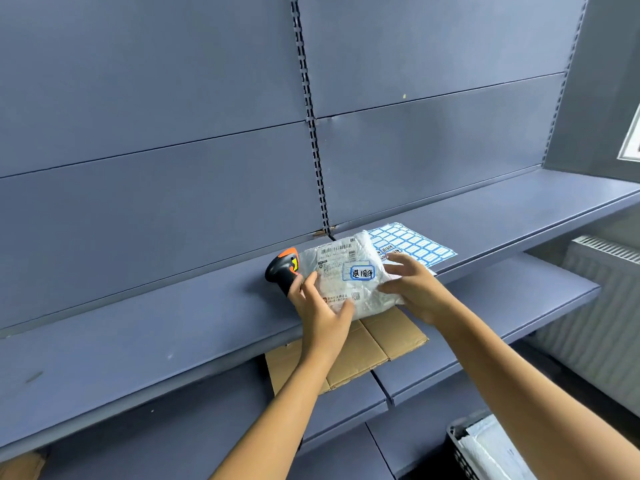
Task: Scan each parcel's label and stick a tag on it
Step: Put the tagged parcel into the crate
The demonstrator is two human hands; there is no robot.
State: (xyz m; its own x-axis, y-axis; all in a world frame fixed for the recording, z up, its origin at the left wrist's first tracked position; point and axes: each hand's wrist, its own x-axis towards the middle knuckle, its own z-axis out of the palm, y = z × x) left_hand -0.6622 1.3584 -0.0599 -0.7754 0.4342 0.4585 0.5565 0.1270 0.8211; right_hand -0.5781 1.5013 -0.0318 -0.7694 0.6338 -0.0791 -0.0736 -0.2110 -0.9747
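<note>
Your work surface is a blue-grey painted metal shelf [166, 327], smooth and matt, fixed against flat back panels divided by one slotted upright [313, 126]. Further shelves of the same make sit below. A ribbed white radiator [604, 306] stands at the right.

One parcel [363, 296], a crinkled silvery-white plastic mailer, lies at the shelf's front edge, its near side overhanging. It carries one printed shipping label [337, 252] with a barcode and one blue-bordered tag [362, 273] bearing handwriting.

Your left hand [322, 306] rests on the parcel's near-left corner, fingers loosely extended, thumb on the near edge. Your right hand [412, 289] lies on its right side, fingers spread and straight. Whether any finger hooks under the edge cannot be told.

One black-and-orange scanner [284, 270] lies touching the parcel's left side. One sheet of blue-bordered stickers [414, 244] lies flat behind the parcel, towards the shelf's back edge. One open cardboard box [367, 351] sits on the shelf below. One dark crate [462, 445] holds white mailers at the lower right.
</note>
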